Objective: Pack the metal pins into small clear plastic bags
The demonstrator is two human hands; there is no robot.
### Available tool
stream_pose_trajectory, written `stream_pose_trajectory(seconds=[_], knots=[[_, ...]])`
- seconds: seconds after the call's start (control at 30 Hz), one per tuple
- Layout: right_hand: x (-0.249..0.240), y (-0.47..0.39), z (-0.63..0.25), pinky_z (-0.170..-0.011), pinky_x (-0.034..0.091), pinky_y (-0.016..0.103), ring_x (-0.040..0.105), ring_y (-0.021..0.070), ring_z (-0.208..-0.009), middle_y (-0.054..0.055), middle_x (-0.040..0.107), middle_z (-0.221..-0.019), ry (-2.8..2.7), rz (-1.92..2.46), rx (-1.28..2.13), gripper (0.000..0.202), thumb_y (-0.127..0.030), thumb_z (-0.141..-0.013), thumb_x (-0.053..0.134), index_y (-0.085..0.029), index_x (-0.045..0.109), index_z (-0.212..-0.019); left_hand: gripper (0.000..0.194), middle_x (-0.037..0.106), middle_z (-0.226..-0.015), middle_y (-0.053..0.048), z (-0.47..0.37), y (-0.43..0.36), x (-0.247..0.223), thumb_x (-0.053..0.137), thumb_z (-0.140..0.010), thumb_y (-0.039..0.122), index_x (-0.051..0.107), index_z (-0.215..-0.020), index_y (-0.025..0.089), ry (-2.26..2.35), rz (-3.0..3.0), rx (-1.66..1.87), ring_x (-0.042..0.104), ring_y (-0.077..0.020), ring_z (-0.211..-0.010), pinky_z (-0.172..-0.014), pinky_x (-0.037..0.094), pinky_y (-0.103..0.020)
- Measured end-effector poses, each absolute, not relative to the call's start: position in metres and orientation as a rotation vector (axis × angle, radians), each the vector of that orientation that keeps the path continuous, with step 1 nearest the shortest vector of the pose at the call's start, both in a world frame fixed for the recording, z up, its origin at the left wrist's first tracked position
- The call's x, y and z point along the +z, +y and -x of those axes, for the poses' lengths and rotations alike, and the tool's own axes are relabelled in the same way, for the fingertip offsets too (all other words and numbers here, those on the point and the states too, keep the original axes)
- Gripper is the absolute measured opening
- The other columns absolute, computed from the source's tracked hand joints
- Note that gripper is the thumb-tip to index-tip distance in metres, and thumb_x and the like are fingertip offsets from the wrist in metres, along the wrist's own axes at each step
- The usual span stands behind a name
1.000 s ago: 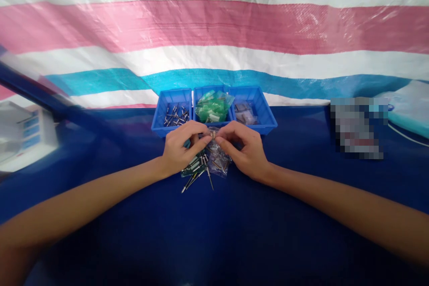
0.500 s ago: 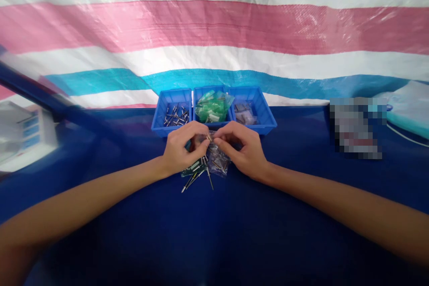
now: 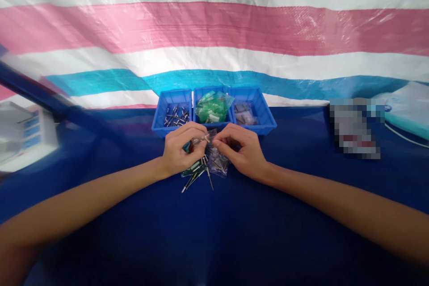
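Note:
My left hand (image 3: pixel 182 148) is closed in a pinch on a small clear plastic bag (image 3: pixel 210 134) with something small and metallic at its opening. On the other side my right hand (image 3: pixel 244 149) has thumb and forefinger pinched at the bag's right edge. Beneath the fingers lies a clear bag of small metal parts (image 3: pixel 218 163). Loose pop rivets (image 3: pixel 208 174) with long pins fan out on the table beside it. A green packet (image 3: pixel 192 169) is partly covered by my left hand and the rivets.
Behind my hands stand three blue bins: one with loose rivets (image 3: pixel 176 115), one with green bags (image 3: pixel 213 106), one with clear packets (image 3: pixel 245 114). A blurred-out object (image 3: pixel 357 129) lies at right on the blue table (image 3: pixel 214 232). A white device (image 3: pixel 30 136) stands at left.
My thumbs and fingertips have drawn slightly apart, and more of the small clear bag shows between them. The bins and loose rivets have not moved.

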State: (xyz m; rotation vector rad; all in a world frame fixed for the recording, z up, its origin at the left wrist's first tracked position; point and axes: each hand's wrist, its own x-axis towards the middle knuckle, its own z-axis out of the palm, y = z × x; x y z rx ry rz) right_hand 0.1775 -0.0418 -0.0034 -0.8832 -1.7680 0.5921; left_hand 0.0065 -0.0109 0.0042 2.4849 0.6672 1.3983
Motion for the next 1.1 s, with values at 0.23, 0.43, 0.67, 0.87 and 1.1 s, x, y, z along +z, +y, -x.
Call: stream_pose_trajectory(seconds=[0.23, 0.43, 0.67, 0.87, 1.1], knots=[[-0.005, -0.043, -0.179, -0.05, 0.033, 0.022, 0.04, 0.0075, -0.052, -0.004, 0.045, -0.06, -1.662, 0.931, 0.55, 0.011, -0.021, -0.082, 0.055, -0.017, 0.056, -0.072, 0.003, 0.065, -0.072, -0.002, -0.008, -0.008, 0.0, 0.061, -0.076, 0.014, 0.06, -0.073, 0.015, 0.641, -2.404, 1.422, 0.062, -0.0101, -0.07, -0.063, 0.05, -0.022], [-0.004, -0.045, -0.179, -0.05, 0.034, 0.022, 0.042, 0.0076, -0.053, -0.003, 0.047, -0.062, -1.683, 0.893, 0.584, 0.009, -0.021, -0.083, 0.053, -0.017, 0.055, -0.075, 0.007, 0.063, -0.064, 0.001, -0.008, -0.007, -0.003, 0.062, -0.077, 0.019, 0.061, -0.071, 0.016, 0.62, -2.367, 1.478, 0.058, -0.0065, -0.059, -0.054, 0.047, -0.017], [-0.003, -0.044, -0.18, -0.049, 0.035, 0.02, 0.042, 0.0073, -0.052, -0.003, 0.047, -0.061, -1.744, 0.85, 0.675, 0.009, -0.021, -0.083, 0.052, -0.017, 0.053, -0.075, 0.012, 0.061, -0.062, 0.001, -0.007, -0.008, -0.005, 0.062, -0.077, 0.019, 0.06, -0.066, 0.015, 0.63, -2.389, 1.478, 0.057, -0.0067, -0.06, -0.053, 0.045, -0.018], [-0.004, -0.043, -0.178, -0.048, 0.035, 0.02, 0.044, 0.0075, -0.051, -0.001, 0.053, -0.064, -1.769, 0.885, 0.732, 0.009, -0.023, -0.083, 0.051, -0.016, 0.055, -0.08, 0.011, 0.06, -0.064, 0.002, -0.005, -0.007, -0.01, 0.068, -0.071, 0.017, 0.059, -0.065, 0.016, 0.63, -2.318, 1.472, 0.055, -0.0059, -0.057, -0.051, 0.044, -0.018], [-0.004, -0.041, -0.178, -0.048, 0.036, 0.02, 0.046, 0.0081, -0.051, -0.001, 0.053, -0.063, -1.786, 0.896, 0.716, 0.008, -0.021, -0.083, 0.049, -0.016, 0.056, -0.081, 0.015, 0.06, -0.063, 0.001, -0.008, -0.008, -0.005, 0.069, -0.071, 0.021, 0.058, -0.064, 0.014, 0.682, -2.326, 1.44, 0.056, -0.0064, -0.055, -0.051, 0.045, -0.018]])
